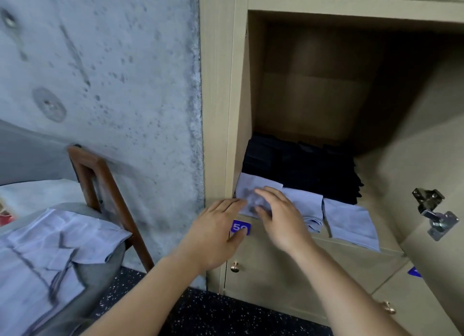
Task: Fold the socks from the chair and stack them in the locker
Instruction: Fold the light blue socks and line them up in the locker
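Note:
The open locker (241, 97) holds dark folded socks (301, 167) at the back and three pale grey folded socks along its front edge. My right hand (278, 217) lies with straight fingers on the leftmost folded grey sock (253, 187). My left hand (216, 235) is open just left of it, fingertips touching that sock's left edge. Two more folded grey socks sit to the right, the middle folded sock (306, 205) and the right-hand folded sock (351, 222). Unfolded pale socks (50, 245) lie heaped on the chair (100, 175) at the left.
A concrete wall (113, 72) stands left of the locker. The locker door, swung open at the right, carries a metal hinge (434, 212). Below the open compartment are closed doors with a purple number tag (241, 227) and brass knobs (234, 267). The floor (213, 315) is dark and speckled.

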A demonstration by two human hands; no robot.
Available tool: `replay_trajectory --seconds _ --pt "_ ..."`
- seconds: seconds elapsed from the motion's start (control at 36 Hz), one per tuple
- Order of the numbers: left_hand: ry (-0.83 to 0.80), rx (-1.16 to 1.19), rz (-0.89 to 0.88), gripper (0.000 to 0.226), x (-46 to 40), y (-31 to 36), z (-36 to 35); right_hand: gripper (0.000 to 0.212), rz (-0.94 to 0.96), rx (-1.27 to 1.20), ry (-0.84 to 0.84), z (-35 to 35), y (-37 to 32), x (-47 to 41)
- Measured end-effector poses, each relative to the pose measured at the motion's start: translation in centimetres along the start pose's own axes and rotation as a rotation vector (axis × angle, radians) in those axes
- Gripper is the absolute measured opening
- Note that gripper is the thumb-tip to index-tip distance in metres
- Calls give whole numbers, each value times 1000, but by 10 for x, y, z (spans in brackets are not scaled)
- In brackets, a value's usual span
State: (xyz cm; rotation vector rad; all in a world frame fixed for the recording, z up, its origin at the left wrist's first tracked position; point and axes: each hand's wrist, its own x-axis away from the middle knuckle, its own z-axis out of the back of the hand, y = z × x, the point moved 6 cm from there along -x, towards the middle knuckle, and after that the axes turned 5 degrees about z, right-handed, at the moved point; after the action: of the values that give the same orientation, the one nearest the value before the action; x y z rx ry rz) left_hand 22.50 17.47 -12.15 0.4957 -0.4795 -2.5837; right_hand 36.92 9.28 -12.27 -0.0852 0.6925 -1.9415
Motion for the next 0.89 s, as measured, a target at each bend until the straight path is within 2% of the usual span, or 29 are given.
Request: replay_trajectory --seconds 0.33,0.75,0.89 --pt "135 116 131 55 66 -18 56 42 215 -311 -93 -15 -80 38" --pt "344 109 433 42 191 -74 102 41 396 -413 -216 -60 -157 58" --pt "380 57 576 50 240 -104 107 42 452 -436 -264 -77 -176 62"
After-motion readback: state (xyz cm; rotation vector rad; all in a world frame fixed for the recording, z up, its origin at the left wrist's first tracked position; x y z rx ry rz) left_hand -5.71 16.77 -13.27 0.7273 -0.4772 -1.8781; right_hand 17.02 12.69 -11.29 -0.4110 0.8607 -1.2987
